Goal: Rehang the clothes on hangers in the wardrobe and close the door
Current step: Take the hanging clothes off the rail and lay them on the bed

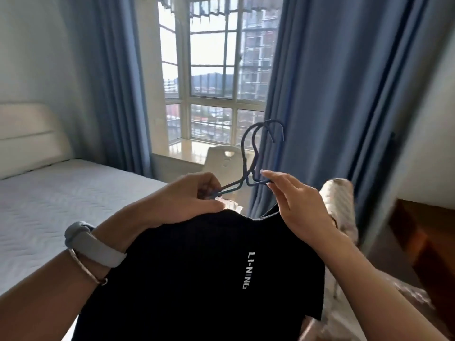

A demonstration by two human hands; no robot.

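**Item under handling:** a black T-shirt (197,279), held up in front of the person between the bed (61,205) and the blue curtain (332,94), collar uppermost.

**Hangers:** two thin blue hangers (248,148) rise above the collar, hooks paired and leaning right. Whether either one sits inside the collar cannot be told.

**Grip:** the left hand (192,195) pinches the left shoulder bar between thumb and curled fingers. The right hand (300,205) pinches the right bar at the fingertips.

**Assessment:** the shirt is light, soft and limp — it gives no firm purchase and would likely slide off a tilted bar. The hangers look stiff but slender. The best hold is at the neck below the hooks, or on both bars as now.

**Other:** a pale garment (342,200) hangs behind the right wrist. No wardrobe can be identified in view.
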